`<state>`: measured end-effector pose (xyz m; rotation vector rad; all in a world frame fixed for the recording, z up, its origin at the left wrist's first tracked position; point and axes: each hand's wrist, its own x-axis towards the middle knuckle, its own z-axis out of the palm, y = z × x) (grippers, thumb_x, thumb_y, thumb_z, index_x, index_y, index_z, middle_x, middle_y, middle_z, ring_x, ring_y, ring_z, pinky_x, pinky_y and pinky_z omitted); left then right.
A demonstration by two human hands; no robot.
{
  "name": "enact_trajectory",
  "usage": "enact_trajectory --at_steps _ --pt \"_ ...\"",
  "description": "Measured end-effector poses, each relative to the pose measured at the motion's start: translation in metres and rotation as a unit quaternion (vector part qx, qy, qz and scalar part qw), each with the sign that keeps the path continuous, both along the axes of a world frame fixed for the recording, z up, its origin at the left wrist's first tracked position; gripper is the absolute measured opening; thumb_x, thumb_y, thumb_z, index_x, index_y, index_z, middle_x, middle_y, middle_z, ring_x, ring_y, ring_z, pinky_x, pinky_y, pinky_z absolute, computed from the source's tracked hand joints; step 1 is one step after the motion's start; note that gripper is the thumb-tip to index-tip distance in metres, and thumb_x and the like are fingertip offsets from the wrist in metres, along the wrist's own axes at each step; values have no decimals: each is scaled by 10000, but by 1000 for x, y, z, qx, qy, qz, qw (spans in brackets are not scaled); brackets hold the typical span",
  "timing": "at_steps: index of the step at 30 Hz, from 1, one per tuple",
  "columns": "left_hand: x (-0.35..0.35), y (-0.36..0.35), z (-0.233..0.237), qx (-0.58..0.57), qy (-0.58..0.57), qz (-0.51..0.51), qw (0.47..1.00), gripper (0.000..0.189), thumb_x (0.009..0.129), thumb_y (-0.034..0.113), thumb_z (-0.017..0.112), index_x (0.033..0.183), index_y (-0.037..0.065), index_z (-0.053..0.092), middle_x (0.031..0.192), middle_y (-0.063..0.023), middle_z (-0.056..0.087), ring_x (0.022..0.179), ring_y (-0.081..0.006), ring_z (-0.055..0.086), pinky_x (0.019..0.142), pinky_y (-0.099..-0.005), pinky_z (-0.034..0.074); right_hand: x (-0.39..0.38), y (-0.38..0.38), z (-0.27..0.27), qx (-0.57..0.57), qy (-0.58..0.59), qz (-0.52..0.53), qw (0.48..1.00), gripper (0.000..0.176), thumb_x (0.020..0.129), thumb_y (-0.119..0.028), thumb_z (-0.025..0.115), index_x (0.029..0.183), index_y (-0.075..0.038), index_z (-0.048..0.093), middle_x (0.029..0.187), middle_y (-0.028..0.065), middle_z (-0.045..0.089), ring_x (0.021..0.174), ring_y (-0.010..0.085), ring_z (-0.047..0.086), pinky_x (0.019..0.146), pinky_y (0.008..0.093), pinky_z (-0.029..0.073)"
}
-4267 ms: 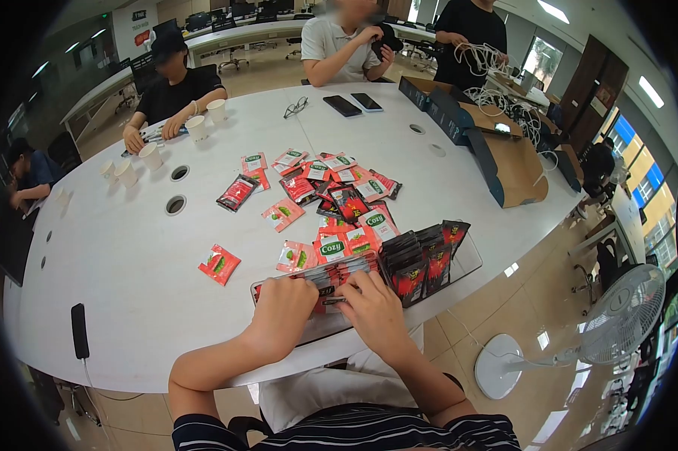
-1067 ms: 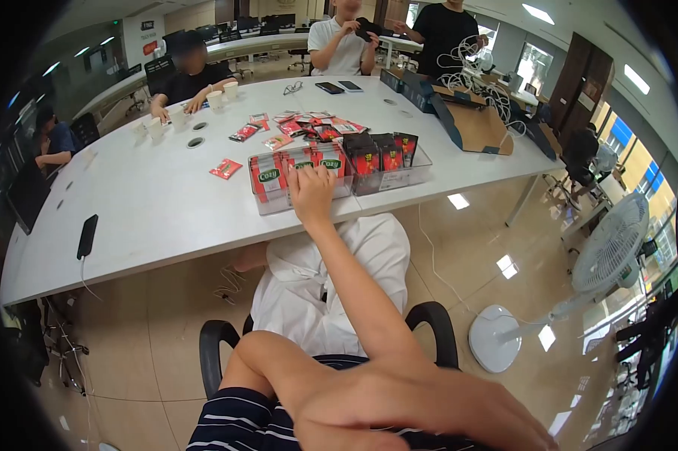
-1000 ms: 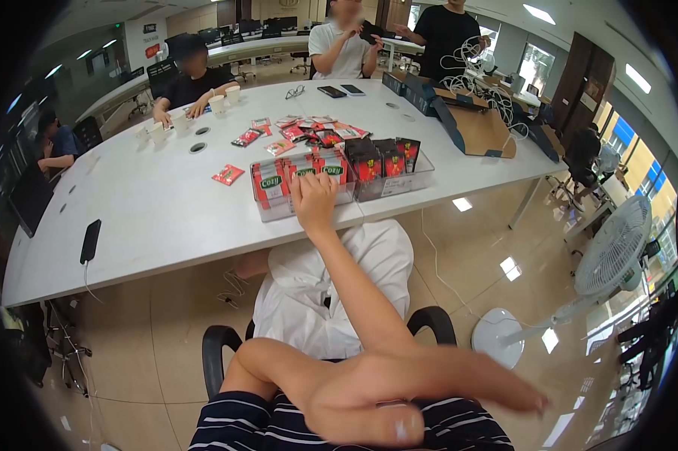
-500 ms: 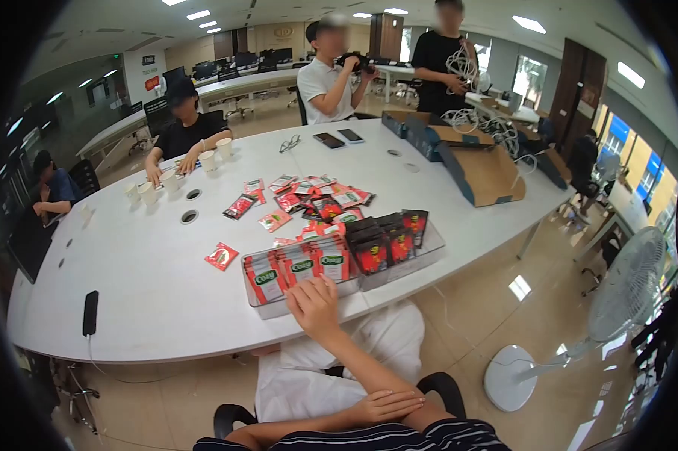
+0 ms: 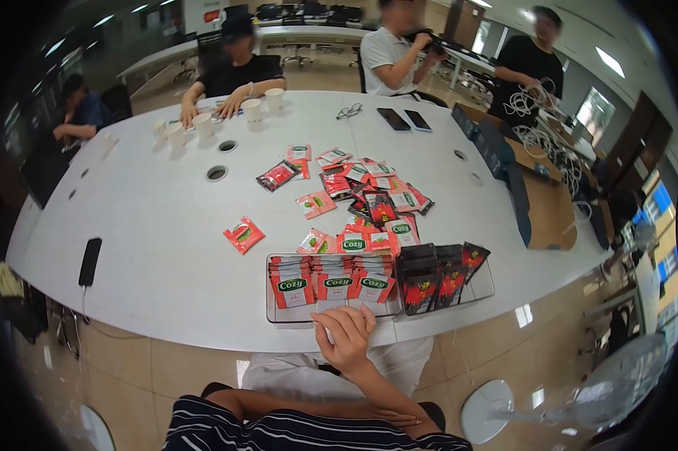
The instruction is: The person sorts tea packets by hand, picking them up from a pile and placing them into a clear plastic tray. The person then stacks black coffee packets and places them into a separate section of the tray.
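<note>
Both hands were down among the sachets in the clear tray (image 5: 273,313) a few seconds ago. Now only the right hand (image 5: 346,338) is at it, and the left hand (image 5: 396,413) has drawn back toward the person's body. It lies flat on the right forearm with its fingers stretched out, holding nothing, though only a sliver of it shows.

The right hand rests palm down on the white table (image 5: 143,225) at the tray's near wall. Its fingers are loosely apart, their tips against the wall, and it grips nothing.

Inside the tray, the red Cozy sachets (image 5: 337,286) stand upright in rows on the left side, and the black-and-red sachets (image 5: 437,282) stand upright on the right side.

Just beyond the tray's far wall, a loose pile of sachets (image 5: 369,192) lies scattered flat. One lone red sachet (image 5: 243,234) lies apart, beyond the tray's left end. Well to the left of the tray, near the table edge, lies a black phone (image 5: 89,261).

Far across the table from the tray stand paper cups (image 5: 204,124) in front of a seated person. An open cardboard box (image 5: 542,214) sits off to the tray's right.
</note>
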<state>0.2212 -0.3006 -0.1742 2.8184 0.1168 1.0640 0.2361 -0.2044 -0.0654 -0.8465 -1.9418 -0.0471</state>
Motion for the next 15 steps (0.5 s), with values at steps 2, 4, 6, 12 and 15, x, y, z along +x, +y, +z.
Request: enact_trajectory --at_steps 2,4,6,12,15 --pt "-4 4 -1 -26 -4 -2 1000 411 863 123 505 1264 43 540 1371 -78 502 1174 -180 551 893 -268 457 10 1 2 38 11 2 999 196 763 -196 677 956 -164 686 926 -30 645 926 142 571 1020 390 266" --pt "-8 8 2 -58 -8 -7 998 406 860 116 511 1258 39 545 1362 -84 510 1156 -185 563 878 -268 468 28 10 7 71 27 -36 997 178 805 -205 610 948 -121 675 933 7 657 942 196 572 1005 413 289" --pt "-13 12 11 -96 -25 -4 995 402 857 110 516 1251 35 550 1354 -89 517 1139 -190 576 863 -267 479 49 26 15 84 61 -73 992 198 845 -200 557 959 -69 652 955 54 652 971 244 561 982 422 321" --pt "-118 45 139 -58 -112 131 983 341 845 62 550 1178 8 596 1214 -134 608 944 -219 660 749 -271 541 60 46 23 60 59 -162 983 126 842 -105 553 916 -56 641 956 55 659 992 253 553 940 377 352" --pt "-194 56 187 7 -60 332 941 335 771 -23 601 1088 69 658 1103 -105 671 901 -227 674 688 -271 538 58 46 21 47 35 -178 982 74 795 -97 620 849 -110 669 894 -28 673 947 195 575 910 350 353"
